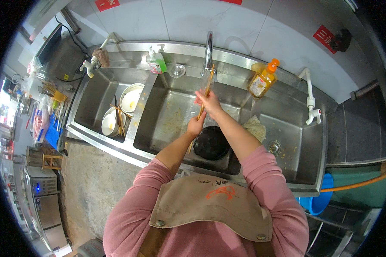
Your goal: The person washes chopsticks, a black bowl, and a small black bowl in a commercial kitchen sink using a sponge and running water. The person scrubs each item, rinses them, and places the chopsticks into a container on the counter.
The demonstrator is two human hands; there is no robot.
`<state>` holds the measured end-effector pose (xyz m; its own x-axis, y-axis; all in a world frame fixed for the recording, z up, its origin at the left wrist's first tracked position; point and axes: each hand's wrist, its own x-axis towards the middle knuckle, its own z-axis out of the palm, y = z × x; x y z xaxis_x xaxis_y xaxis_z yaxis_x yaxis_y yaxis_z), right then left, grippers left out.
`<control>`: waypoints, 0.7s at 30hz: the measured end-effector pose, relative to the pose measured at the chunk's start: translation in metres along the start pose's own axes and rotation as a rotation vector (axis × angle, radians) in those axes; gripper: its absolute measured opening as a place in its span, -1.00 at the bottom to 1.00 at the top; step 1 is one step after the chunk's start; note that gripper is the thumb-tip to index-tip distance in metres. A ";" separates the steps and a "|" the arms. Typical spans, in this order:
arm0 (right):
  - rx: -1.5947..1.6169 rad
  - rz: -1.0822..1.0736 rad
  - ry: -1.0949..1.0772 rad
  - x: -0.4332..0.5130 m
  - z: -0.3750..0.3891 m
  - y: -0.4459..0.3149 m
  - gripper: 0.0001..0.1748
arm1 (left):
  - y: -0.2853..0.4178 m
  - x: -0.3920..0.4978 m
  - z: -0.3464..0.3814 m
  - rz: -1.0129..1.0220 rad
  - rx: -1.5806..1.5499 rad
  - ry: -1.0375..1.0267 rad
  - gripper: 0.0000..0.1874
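Over the middle basin of a stainless steel sink (146, 110), my left hand (195, 125) is closed around the lower part of some wooden chopsticks (211, 75). My right hand (210, 103) holds them higher up, just below the chrome faucet (209, 48), where water seems to run onto them. A round black pan or bowl (211, 143) lies in the basin beneath my forearms. To its right, a pale cloth (255, 128) hangs over the divider. In the left basin are stacked white bowls (131, 100) and more chopsticks (118, 117), some resting across a second stack.
A bottle of green soap (156, 62) and a glass lid-like disc (177, 71) stand on the rear ledge. An orange-capped detergent bottle (263, 78) is at the back right. Plastic taps (89, 67) flank the sink. A blue bucket (321, 196) sits below right.
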<state>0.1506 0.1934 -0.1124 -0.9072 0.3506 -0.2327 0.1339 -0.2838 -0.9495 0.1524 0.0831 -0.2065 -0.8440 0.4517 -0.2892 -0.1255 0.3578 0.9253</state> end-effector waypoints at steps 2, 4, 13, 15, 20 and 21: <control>0.032 -0.061 -0.019 -0.003 -0.001 -0.013 -0.50 | 0.001 0.003 -0.007 -0.108 -0.253 -0.016 -0.52; 0.015 -0.049 0.032 -0.009 -0.018 -0.010 -0.41 | 0.039 -0.006 -0.017 -0.177 -0.603 -0.075 -0.50; 0.833 0.410 0.221 -0.045 -0.036 0.101 -0.40 | 0.091 0.005 -0.005 0.027 -0.997 0.069 -0.50; 0.787 0.417 0.222 -0.044 -0.014 0.077 -0.44 | 0.070 -0.012 0.020 -0.168 -0.825 0.087 -0.50; 0.335 0.563 0.196 -0.045 -0.046 0.081 -0.45 | 0.063 -0.028 0.018 -0.304 -0.773 0.022 -0.51; 0.276 0.489 0.166 -0.046 -0.045 0.072 -0.44 | 0.055 -0.035 0.006 -0.358 -0.720 -0.128 -0.51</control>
<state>0.2195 0.1975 -0.1792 -0.6885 0.2488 -0.6812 0.3922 -0.6624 -0.6383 0.1778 0.0917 -0.1473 -0.6286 0.5148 -0.5829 -0.7178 -0.0955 0.6897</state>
